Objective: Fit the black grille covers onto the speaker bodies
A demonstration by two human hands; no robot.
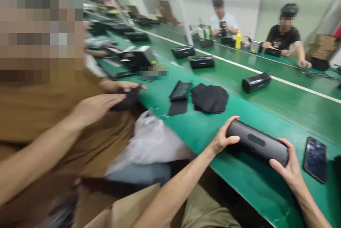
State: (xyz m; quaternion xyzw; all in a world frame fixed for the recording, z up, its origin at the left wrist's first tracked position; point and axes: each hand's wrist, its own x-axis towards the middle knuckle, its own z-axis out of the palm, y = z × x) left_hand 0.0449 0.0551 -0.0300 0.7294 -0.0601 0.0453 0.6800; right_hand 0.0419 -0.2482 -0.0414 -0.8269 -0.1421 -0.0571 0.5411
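The left hand (222, 139) and right hand (289, 169) are gripping the long, dark grey cylindrical speaker (257, 142) by its ends. It is looking rigid, smooth and probably fairly weighty, so end-holding is suiting it.

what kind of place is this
Most likely an electronics assembly line. A long green belt table carries many identical black speakers, people sit working along it, and both hands, left and right, hold one speaker.

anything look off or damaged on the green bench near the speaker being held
The smartphone lying flat on the green bench beside the right hand seems to show crack-like lines on its screen, though blur prevents certainty. The long dark cylindrical speaker, gripped at both ends with the left hand, looks intact.
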